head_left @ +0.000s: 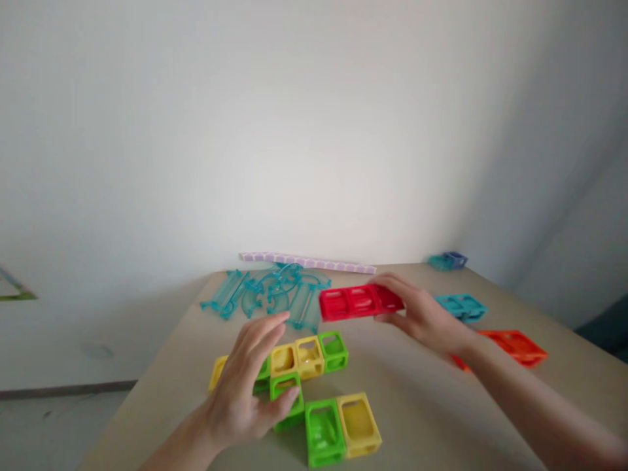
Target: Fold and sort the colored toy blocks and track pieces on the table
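Three joined red blocks (349, 302), hollow-sided and in a row, hang above the table in my right hand (417, 311), whose thumb and fingers grip their right end. My left hand (245, 386) is spread, its fingers apart with nothing between them. It hovers over green and yellow cube blocks, covering some of them. Behind it a row holds a yellow block (309, 357) and a green block (333, 351). Nearer to me, a green block (324, 432) stands joined to a yellow block (359, 424).
Clear teal track pieces (279, 291) lie piled at the back left, before a purple patterned roll (309, 262) along the wall. To the right are blue blocks (461, 306) and orange blocks (517, 347). A dark blue block (455, 260) sits in the far right corner.
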A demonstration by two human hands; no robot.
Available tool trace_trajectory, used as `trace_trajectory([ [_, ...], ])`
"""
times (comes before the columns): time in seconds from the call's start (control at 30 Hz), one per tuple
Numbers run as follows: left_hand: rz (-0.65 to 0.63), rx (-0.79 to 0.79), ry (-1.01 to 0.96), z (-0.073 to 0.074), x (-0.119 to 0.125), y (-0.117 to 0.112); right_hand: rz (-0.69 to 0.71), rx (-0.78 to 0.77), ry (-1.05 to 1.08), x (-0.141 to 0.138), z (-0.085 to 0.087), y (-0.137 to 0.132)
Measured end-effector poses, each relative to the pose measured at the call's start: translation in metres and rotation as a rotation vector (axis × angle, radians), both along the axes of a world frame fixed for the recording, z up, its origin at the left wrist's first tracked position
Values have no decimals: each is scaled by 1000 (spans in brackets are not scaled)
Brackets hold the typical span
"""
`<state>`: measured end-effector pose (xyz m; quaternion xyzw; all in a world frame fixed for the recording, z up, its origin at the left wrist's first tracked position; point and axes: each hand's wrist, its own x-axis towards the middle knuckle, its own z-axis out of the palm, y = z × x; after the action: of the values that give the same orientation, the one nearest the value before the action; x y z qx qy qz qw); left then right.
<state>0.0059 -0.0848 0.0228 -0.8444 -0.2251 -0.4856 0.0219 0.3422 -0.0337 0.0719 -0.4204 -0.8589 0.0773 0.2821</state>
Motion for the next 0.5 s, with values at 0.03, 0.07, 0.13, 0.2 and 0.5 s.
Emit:
trace_trajectory([
  [0.03, 9, -18, -17, -1, -1, 0, -64, -80, -26, 22, 4, 15],
  [0.07, 18, -27, -31, -2, -3, 1, -132, -156, -71, 45, 7, 31],
  [0.13, 42, -37, -52, -4, -5, 1, -244, -185, -92, 90, 9, 59],
  [0.2, 70, -52, -51, -6, -5, 2, -327, -211, -115, 127, 5, 78],
  [0.5, 92, -14, -44, -7, -7, 5, -432, -98, -235, 176, -22, 81],
])
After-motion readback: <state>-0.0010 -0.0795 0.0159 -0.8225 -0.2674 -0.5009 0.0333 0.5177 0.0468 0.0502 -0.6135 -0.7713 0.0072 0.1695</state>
